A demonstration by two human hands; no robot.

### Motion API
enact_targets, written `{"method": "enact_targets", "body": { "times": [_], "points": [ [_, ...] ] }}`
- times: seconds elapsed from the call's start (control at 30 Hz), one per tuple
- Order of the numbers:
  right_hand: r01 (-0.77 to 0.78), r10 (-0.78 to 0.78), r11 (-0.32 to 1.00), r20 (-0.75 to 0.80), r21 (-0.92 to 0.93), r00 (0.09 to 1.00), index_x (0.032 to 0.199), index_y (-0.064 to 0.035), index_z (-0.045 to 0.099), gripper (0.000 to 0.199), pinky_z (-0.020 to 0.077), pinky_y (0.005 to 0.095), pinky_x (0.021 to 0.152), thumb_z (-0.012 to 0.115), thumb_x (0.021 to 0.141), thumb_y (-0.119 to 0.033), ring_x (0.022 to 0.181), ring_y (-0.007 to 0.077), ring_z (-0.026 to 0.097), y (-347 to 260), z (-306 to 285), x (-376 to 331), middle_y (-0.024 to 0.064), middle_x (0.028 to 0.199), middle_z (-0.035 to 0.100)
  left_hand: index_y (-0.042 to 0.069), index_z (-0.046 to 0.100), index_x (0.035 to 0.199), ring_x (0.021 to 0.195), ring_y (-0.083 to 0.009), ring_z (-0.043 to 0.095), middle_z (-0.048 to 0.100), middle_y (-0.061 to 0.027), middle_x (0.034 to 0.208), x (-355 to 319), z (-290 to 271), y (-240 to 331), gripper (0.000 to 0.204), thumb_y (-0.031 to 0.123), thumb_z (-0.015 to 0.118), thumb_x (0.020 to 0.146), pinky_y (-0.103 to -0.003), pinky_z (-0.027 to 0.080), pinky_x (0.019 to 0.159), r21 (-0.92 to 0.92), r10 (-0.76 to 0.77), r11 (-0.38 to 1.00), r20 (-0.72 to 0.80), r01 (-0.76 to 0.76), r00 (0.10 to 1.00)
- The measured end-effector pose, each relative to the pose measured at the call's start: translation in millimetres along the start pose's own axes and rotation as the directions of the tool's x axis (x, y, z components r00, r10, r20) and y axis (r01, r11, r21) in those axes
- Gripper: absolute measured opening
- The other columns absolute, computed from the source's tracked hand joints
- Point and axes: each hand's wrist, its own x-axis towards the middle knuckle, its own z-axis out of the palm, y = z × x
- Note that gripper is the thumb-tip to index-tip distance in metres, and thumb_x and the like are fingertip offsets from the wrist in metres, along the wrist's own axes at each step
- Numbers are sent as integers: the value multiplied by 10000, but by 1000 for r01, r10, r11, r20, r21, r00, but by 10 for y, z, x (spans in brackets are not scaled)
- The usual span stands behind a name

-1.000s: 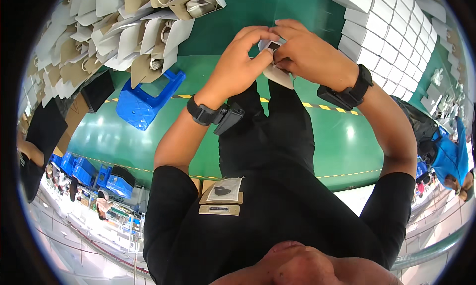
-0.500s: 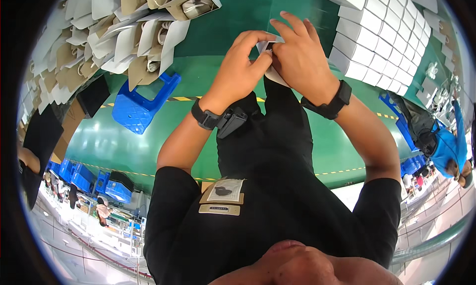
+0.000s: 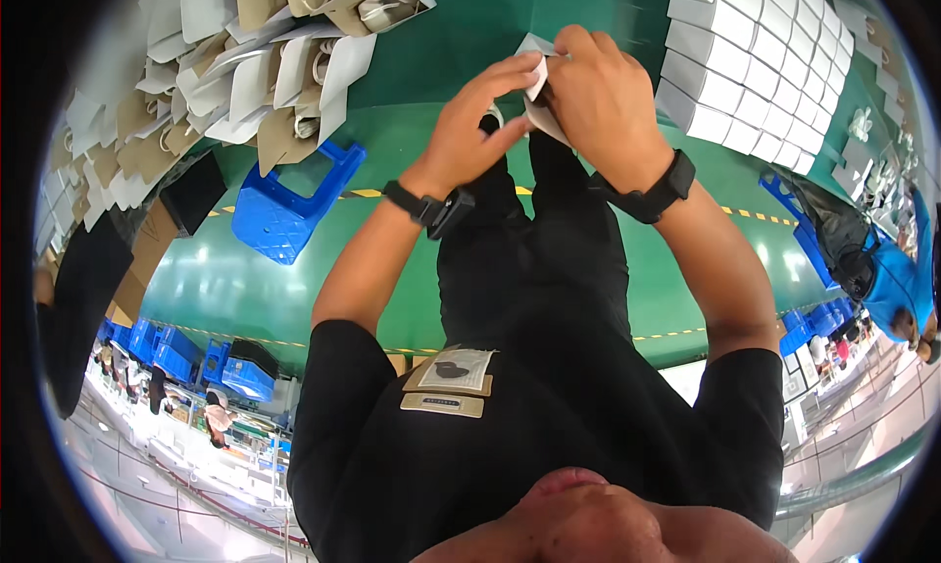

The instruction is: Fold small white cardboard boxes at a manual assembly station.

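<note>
In front of me, over the green work surface, a small white carton (image 3: 537, 79) with raised flaps is held up, partly hidden by my fingers. My right hand (image 3: 610, 97) is closed around its right side, knuckles up. At its left side, my left hand (image 3: 472, 127) has its fingers stretched and the thumb apart, with the fingertips at a flap. What lies inside the carton is hidden. Black bands with small devices circle both wrists.
To the left stand many opened cartons (image 3: 284, 83) with white cords or cables inside. Stacked closed white boxes (image 3: 730, 83) fill the right side. A blue plastic stool (image 3: 279, 220) is on the green floor. A person in blue (image 3: 887, 284) is at the far right.
My left thumb and index finger have spread apart from their pinch at the carton. My right fingers, earlier raised, have curled down over it. A white flap now shows more plainly.
</note>
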Motion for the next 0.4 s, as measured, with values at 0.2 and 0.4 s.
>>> {"method": "enact_targets", "body": {
  "times": [0.2, 0.4],
  "points": [
    [10, -5, 918, -14, 396, 1000, 805, -26, 744, 108, 568, 378, 717, 789, 749, -107, 939, 270, 681, 360, -49, -18, 116, 1045, 682, 126, 692, 1261, 1254, -336, 639, 648, -124, 1395, 399, -91, -300, 498, 31, 808, 786, -395, 562, 969, 374, 422, 814, 147, -445, 895],
    [-126, 47, 743, 136, 657, 990, 1015, 0, 730, 186, 541, 368, 722, 768, 864, -102, 838, 203, 686, 508, -147, -88, 127, 1308, 676, 143, 677, 1275, 1240, -337, 648, 626, -126, 1422, 529, -196, -324, 526, 34, 816, 779, -336, 591, 939, 423, 375, 767, 316, -483, 872]
  ]
}}
